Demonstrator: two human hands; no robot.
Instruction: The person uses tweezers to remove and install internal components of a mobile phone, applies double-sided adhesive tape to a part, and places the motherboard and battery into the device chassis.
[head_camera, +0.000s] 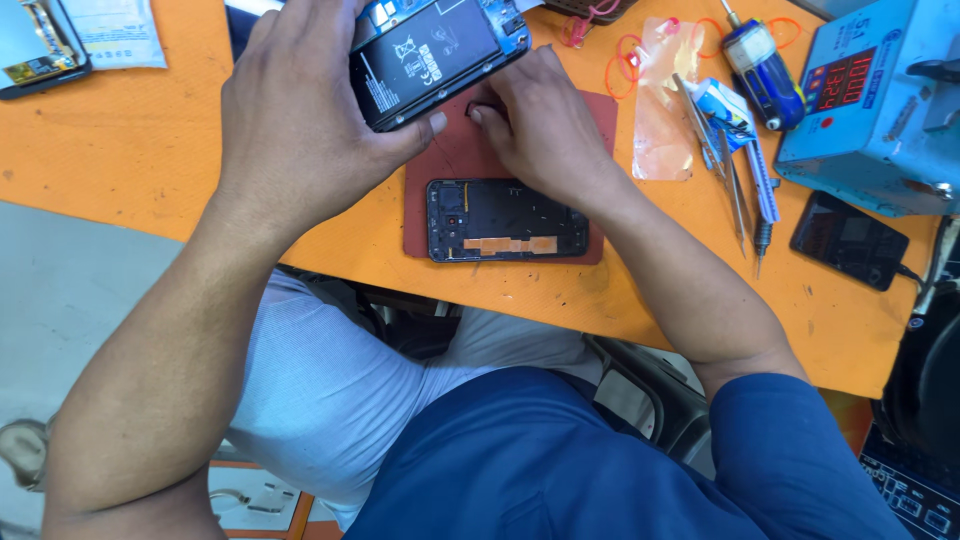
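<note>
Table (150, 150): an orange bench top is filling the far half of the view, its near edge running down toward the right, just beyond the seated person's lap.
Bare room: the widest bare stretch of orange is lying on the left, between the left hand and the far left corner.
Blue machine (870, 100): it is crowding the far right corner, a dark phone (848, 240) lying just near of it.
Red mat (450, 165): it is sitting mid-table, its near edge close to the table's edge.
Left hand (300, 110): it is hovering over the mat's left side, fingers wrapped around an opened phone (435, 55), thumb pressing its near edge, its inner parts facing up.
Right hand (545, 125): it is resting on the mat, fingertips pinched together on a small dark piece (478, 108); what that piece is, I cannot tell.
Phone frame (507, 220): it is lying flat at the mat's near edge, just near of the right hand.
Tools (745, 175): tweezers and screwdrivers are lying right of the mat, narrowing the room there.
</note>
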